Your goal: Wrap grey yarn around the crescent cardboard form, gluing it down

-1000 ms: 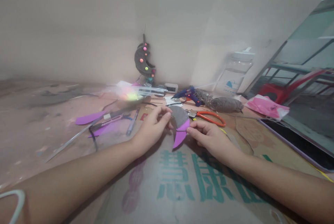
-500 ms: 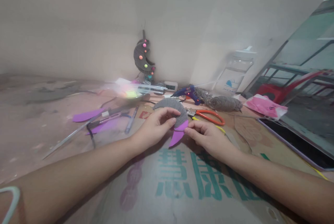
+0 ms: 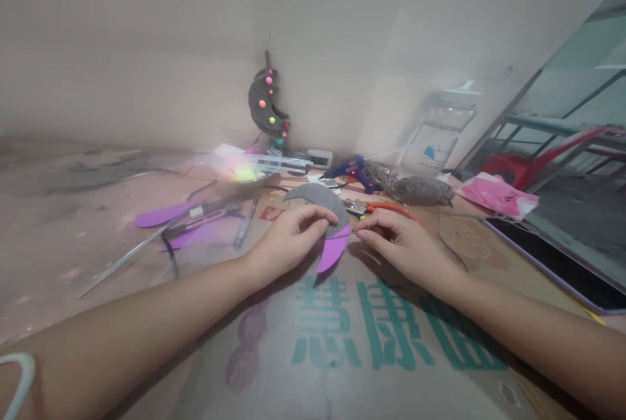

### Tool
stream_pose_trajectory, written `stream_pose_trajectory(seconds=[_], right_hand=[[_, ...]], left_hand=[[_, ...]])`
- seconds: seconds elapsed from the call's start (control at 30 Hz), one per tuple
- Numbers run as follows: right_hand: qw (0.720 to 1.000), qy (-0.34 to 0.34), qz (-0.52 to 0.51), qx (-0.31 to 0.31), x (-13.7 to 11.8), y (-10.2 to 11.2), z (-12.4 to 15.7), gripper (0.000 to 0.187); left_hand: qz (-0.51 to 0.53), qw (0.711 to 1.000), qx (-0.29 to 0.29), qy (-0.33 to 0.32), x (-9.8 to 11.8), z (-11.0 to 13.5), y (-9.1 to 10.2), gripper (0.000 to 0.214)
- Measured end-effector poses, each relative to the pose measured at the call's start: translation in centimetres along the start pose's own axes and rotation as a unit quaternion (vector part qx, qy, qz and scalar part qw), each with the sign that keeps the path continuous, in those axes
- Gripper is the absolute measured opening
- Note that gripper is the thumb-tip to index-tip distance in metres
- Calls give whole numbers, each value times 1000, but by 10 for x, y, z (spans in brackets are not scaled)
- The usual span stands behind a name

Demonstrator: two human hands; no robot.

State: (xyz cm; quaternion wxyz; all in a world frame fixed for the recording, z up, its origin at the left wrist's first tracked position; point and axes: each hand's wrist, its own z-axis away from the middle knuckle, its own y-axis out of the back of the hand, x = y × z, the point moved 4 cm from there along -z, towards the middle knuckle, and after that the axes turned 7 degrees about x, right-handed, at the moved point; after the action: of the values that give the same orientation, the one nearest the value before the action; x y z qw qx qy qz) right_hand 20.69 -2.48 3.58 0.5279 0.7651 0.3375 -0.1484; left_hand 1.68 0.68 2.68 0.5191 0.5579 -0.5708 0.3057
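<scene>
A crescent-shaped piece (image 3: 327, 211), purple foam with grey yarn wound over its upper part, stands between both hands above the cardboard sheet (image 3: 372, 342). My left hand (image 3: 288, 240) pinches its inner edge with thumb and fingers. My right hand (image 3: 396, 244) is just right of it, fingertips pinched near the boundary of grey and purple, apparently on a thin strand that I cannot make out clearly. The purple tip points down toward the cardboard.
Behind lie orange-handled scissors (image 3: 391, 209), a blue glue gun (image 3: 352, 172), a ball of grey yarn (image 3: 420, 190), purple foam cut-outs (image 3: 159, 215), pens and glue sticks. A finished decorated crescent (image 3: 267, 104) leans on the wall. A clear jar (image 3: 435, 139), pink bag (image 3: 493, 193) and tablet (image 3: 552, 257) are at right.
The crescent was turned so its grey arc shows wider and higher. My right hand moved slightly right and up, away from the purple tip.
</scene>
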Motion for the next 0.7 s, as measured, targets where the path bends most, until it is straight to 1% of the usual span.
stream_pose_trajectory(seconds=[0.1,0.2,0.27,0.33,0.5,0.7], right_hand=[[1000,-6,-13,5,0,0,0,20],[999,-14,-29,10,-2,0,1,18],[999,-14,-33,19,-2,1,0,17],[999,-9,-33,32,-2,1,-1,16],[998,-9,-34,53,3,2,-4,17],[997,-4,-36,68,5,3,-3,17]], left_hand=[[-4,999,-36,8,0,2,-2,20],[-16,999,-48,-5,0,2,-4,19],[-31,998,-57,-27,1,3,-5,30],[-51,995,-65,-47,0,4,-7,36],[-71,991,-74,-87,-2,7,-10,30],[-67,989,-93,-90,-3,8,-12,29]])
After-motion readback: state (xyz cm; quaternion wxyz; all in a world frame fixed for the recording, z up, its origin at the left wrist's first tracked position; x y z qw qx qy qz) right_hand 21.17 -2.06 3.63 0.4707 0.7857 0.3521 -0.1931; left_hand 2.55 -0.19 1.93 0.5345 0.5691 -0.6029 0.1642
